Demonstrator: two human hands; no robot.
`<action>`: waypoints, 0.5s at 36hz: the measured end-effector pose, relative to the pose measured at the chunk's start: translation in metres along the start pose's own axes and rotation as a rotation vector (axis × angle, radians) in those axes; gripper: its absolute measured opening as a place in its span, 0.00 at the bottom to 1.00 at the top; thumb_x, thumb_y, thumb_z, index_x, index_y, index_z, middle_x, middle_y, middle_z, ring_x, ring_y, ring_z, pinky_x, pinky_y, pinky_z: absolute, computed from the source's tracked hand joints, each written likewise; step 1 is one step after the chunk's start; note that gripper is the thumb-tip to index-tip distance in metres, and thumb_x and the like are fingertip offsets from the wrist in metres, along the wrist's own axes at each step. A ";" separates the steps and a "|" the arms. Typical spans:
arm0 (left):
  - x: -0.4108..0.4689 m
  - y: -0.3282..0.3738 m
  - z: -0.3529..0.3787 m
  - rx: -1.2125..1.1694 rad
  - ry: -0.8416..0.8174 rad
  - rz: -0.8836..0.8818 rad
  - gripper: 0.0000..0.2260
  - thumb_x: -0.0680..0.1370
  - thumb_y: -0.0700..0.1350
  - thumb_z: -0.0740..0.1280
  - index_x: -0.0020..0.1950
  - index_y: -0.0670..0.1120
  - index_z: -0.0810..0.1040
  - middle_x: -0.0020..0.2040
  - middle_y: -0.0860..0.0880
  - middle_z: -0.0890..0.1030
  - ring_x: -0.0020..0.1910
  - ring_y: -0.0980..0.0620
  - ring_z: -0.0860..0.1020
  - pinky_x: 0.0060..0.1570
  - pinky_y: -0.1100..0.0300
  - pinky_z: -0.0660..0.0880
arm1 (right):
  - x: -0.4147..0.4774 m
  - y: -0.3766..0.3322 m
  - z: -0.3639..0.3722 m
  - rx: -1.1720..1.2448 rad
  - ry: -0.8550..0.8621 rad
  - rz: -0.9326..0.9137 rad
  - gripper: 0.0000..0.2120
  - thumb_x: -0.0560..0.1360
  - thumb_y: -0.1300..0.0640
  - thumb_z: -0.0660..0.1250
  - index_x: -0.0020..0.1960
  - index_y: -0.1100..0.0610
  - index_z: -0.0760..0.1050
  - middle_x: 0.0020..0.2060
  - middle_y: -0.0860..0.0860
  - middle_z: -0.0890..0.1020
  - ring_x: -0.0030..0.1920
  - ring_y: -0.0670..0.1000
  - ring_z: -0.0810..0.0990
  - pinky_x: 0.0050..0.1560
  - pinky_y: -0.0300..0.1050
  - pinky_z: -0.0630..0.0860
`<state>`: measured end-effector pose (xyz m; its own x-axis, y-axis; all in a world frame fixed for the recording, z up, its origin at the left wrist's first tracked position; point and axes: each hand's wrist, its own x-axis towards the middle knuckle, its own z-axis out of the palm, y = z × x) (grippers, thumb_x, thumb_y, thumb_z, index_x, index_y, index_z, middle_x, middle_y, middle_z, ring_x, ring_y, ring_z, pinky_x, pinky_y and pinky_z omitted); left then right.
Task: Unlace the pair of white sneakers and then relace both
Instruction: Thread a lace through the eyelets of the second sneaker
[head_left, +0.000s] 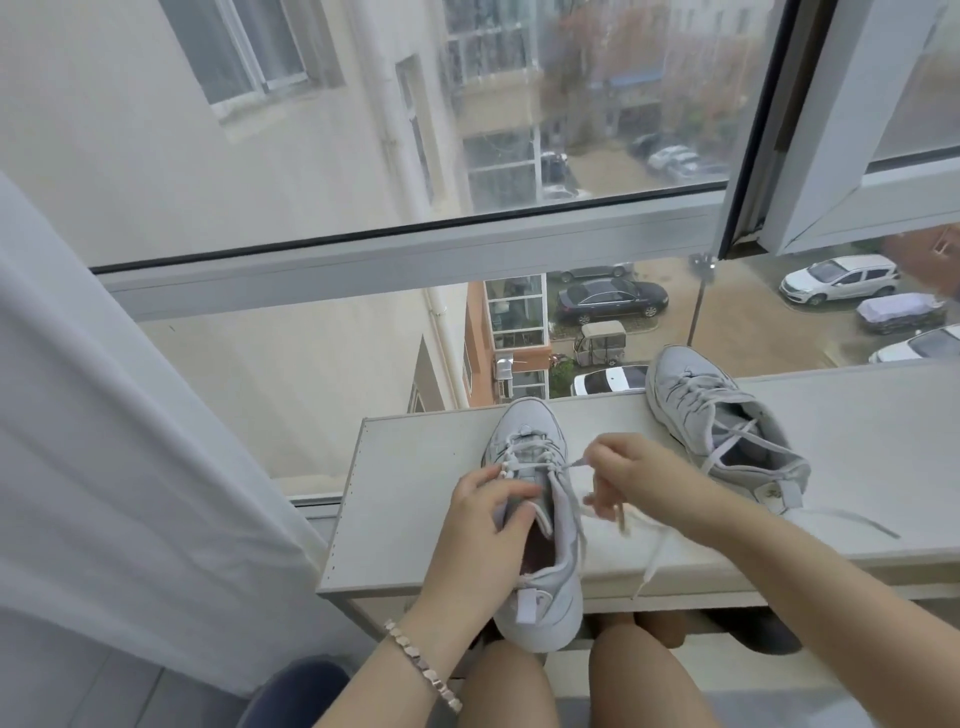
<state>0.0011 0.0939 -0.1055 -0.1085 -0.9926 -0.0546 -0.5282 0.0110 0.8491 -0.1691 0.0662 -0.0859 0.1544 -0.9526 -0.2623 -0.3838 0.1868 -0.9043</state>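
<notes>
I sit in a flat on an upper floor, close against a tall grey-framed window (415, 260). A sheer white curtain (104, 467) hangs at my left, and a narrow white laminate shelf (415, 467) runs along the glass above my bare knees (498, 686). Through the pane I look down on a cream apartment block (130, 130) with its own windows, a dark parked saloon car (610, 300) and a white parked car (841, 278) in a yard.

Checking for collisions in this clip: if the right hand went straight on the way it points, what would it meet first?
The right hand points left, so likely the near sneaker first, along the lace it pinches; depth is unclear.
</notes>
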 end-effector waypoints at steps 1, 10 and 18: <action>-0.001 0.001 0.001 -0.001 0.002 -0.002 0.11 0.77 0.44 0.65 0.45 0.62 0.76 0.62 0.56 0.68 0.59 0.66 0.65 0.48 0.84 0.55 | -0.002 -0.006 -0.002 0.098 -0.022 0.026 0.13 0.79 0.59 0.55 0.36 0.60 0.67 0.20 0.47 0.70 0.21 0.46 0.70 0.42 0.51 0.79; 0.000 0.016 0.004 0.052 0.192 -0.039 0.08 0.78 0.50 0.64 0.48 0.50 0.81 0.52 0.54 0.68 0.62 0.53 0.65 0.56 0.68 0.60 | -0.014 -0.062 -0.017 0.246 -0.032 -0.116 0.16 0.80 0.55 0.57 0.37 0.57 0.75 0.21 0.44 0.63 0.22 0.44 0.60 0.21 0.32 0.60; 0.020 0.063 -0.030 -0.905 -0.152 -0.181 0.18 0.79 0.47 0.55 0.39 0.49 0.84 0.38 0.53 0.81 0.42 0.54 0.74 0.42 0.58 0.65 | -0.022 -0.071 0.001 -0.151 0.111 -0.485 0.11 0.78 0.56 0.61 0.39 0.53 0.77 0.23 0.43 0.72 0.24 0.42 0.66 0.28 0.34 0.64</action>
<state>-0.0094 0.0709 -0.0377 -0.2318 -0.9428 -0.2398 0.3019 -0.3041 0.9036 -0.1445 0.0739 -0.0162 0.2529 -0.9421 0.2201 -0.4201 -0.3118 -0.8522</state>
